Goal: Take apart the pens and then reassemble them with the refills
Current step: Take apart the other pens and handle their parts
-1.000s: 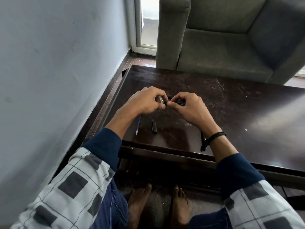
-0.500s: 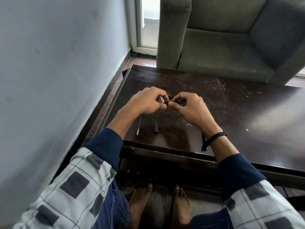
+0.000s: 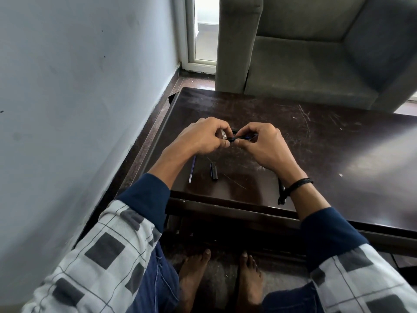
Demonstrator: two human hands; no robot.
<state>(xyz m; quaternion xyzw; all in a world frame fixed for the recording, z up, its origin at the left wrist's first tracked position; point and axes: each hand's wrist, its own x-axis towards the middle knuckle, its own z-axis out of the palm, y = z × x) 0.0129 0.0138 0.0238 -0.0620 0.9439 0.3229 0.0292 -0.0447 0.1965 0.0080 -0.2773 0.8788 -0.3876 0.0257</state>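
Both hands meet above the dark wooden table (image 3: 316, 141). My left hand (image 3: 203, 136) pinches the silvery end of a dark pen (image 3: 239, 137), and my right hand (image 3: 264, 143) pinches the pen's other part, fingers curled round it. Most of the pen is hidden by my fingers. On the table below the hands lie a thin blue refill (image 3: 192, 169) and a short black pen piece (image 3: 214, 171). Another black pen part (image 3: 281, 190) lies partly hidden under my right wrist.
A grey wall (image 3: 79, 109) runs close along the table's left side. A grey armchair (image 3: 316, 53) stands beyond the far edge. The table's near edge is over my bare feet (image 3: 221, 274).
The hands have stayed together on the pen; a little more of the dark pen shows between the fingertips now. The parts on the table have not moved.
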